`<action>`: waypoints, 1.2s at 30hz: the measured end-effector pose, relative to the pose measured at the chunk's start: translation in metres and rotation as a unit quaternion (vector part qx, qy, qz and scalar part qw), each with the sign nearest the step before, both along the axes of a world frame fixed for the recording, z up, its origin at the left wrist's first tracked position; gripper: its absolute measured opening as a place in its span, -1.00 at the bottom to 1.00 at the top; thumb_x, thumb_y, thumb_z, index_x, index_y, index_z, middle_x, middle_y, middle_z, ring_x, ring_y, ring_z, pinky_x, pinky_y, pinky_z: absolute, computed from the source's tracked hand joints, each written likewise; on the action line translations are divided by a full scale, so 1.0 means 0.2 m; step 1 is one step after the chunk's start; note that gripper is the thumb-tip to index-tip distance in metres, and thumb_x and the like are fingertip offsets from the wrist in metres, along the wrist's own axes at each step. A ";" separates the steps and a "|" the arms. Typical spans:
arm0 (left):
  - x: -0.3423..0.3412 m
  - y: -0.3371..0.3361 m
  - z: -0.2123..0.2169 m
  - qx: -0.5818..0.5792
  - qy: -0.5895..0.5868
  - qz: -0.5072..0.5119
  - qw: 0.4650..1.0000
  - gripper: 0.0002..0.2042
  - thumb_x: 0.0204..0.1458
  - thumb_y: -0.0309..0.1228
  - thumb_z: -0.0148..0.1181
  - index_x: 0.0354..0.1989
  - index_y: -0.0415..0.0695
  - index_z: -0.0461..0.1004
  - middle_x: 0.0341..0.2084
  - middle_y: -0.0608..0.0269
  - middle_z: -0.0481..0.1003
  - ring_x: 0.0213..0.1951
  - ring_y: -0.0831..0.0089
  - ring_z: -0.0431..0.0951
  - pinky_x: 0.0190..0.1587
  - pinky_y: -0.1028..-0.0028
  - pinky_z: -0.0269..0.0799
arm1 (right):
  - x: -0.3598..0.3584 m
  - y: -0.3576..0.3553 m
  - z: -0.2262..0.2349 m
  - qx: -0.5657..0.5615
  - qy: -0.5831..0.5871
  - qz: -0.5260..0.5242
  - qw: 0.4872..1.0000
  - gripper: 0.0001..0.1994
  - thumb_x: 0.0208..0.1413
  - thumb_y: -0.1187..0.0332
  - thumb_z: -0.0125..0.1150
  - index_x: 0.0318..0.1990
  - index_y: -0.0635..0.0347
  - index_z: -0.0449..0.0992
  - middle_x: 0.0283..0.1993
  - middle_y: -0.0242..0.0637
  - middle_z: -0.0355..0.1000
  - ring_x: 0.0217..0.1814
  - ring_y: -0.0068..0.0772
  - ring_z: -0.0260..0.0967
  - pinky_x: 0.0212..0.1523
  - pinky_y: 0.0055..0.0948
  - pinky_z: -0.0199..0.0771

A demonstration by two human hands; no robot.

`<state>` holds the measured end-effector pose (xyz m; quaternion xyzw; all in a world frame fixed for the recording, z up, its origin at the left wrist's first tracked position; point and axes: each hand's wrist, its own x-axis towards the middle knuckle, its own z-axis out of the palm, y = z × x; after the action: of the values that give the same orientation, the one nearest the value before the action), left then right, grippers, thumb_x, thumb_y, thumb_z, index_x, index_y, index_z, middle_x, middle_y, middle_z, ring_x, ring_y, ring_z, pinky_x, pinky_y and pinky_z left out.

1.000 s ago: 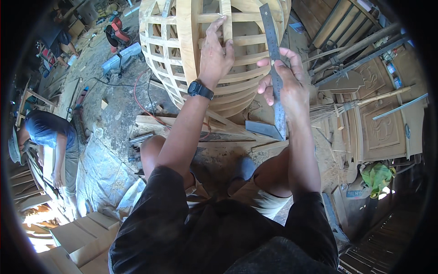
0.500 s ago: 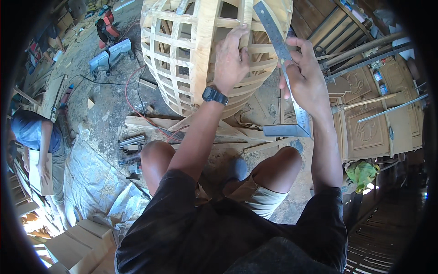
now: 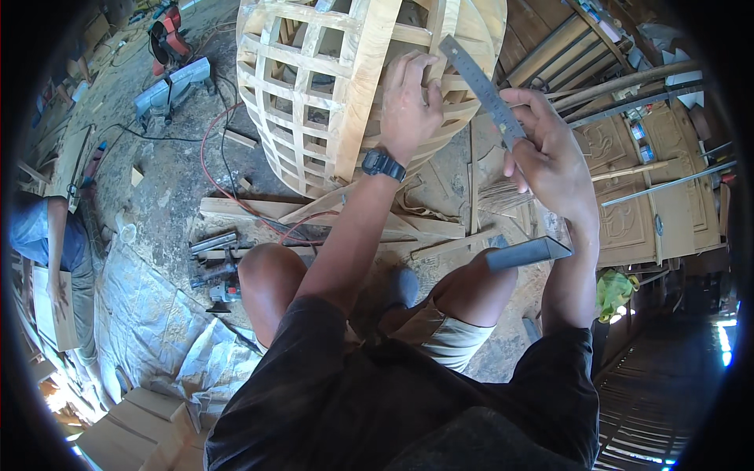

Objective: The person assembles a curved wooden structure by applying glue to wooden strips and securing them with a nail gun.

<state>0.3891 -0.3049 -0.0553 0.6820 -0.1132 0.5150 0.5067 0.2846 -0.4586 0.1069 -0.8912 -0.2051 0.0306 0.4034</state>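
Observation:
A large, rounded wooden lattice frame (image 3: 366,71) of crossing slats stands in front of me. My left hand (image 3: 410,110), with a dark watch on its wrist, rests on its right part, fingers bent over a slat; the fingertips are partly hidden. To the right, my right hand (image 3: 552,161) is closed around a metal try square (image 3: 481,86). The blade slants up and left, its tip close to the frame beside my left hand. Its dark stock (image 3: 528,253) hangs below, above my right knee. Whether the blade touches the frame, I cannot tell.
Wood offcuts (image 3: 432,226) and a red hose (image 3: 206,149) lie on the floor before my knees. A power tool (image 3: 225,293) sits by my left knee. Far left stands a red-and-silver saw (image 3: 173,93); nearer is another person (image 3: 55,243). Carved wooden panels (image 3: 613,224) lie right.
My right hand has moved right and slightly down with the try square, turning its stock up at the outer end. My left hand has shifted a little right, staying at the frame.

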 end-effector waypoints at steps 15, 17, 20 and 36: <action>0.03 -0.02 -0.07 -0.024 -0.013 0.015 1.000 -0.49 -0.06 -0.63 0.27 0.08 -0.24 0.21 0.00 -0.05 0.40 0.09 0.01 0.42 0.18 0.16 0.29 | -0.01 -0.07 -0.07 0.085 0.027 -0.054 0.995 -0.65 0.10 0.57 -0.10 0.07 0.35 0.36 -0.31 -0.20 0.45 -0.63 -0.60 0.32 -0.63 -0.51 0.31; 0.05 -0.04 -0.07 -0.025 -0.039 0.025 0.999 -0.46 -0.07 -0.64 0.28 0.10 -0.23 0.19 0.01 -0.04 0.38 0.10 0.01 0.40 0.20 0.15 0.27 | -0.06 -0.05 -0.03 0.073 0.022 -0.057 0.995 -0.65 0.11 0.57 -0.11 0.09 0.35 0.33 -0.33 -0.17 0.44 -0.64 -0.58 0.32 -0.63 -0.49 0.31; 0.07 -0.05 -0.09 -0.023 -0.078 0.043 0.996 -0.41 -0.09 -0.64 0.29 0.13 -0.21 0.15 0.04 -0.04 0.34 0.13 0.01 0.36 0.22 0.13 0.24 | -0.06 0.00 -0.01 0.031 0.038 -0.033 0.998 -0.64 0.11 0.56 -0.12 0.10 0.34 0.29 -0.39 -0.13 0.44 -0.66 -0.49 0.36 -0.61 -0.41 0.36; 0.07 -0.02 -0.14 0.017 -0.097 0.062 0.993 -0.42 -0.02 -0.50 0.36 0.14 -0.23 0.18 0.03 -0.12 0.36 0.12 -0.10 0.39 0.18 0.09 0.32 | 0.13 0.20 -0.38 0.276 0.223 -0.047 0.934 -0.71 0.17 0.58 -0.07 0.03 0.44 0.41 -0.36 -0.07 0.49 -0.60 -0.34 0.45 -0.55 -0.45 0.45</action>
<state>0.4034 -0.3093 -0.0834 0.6430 -0.1284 0.6073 0.4486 0.3103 -0.4178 0.0304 -0.7236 -0.0678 0.1512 0.6700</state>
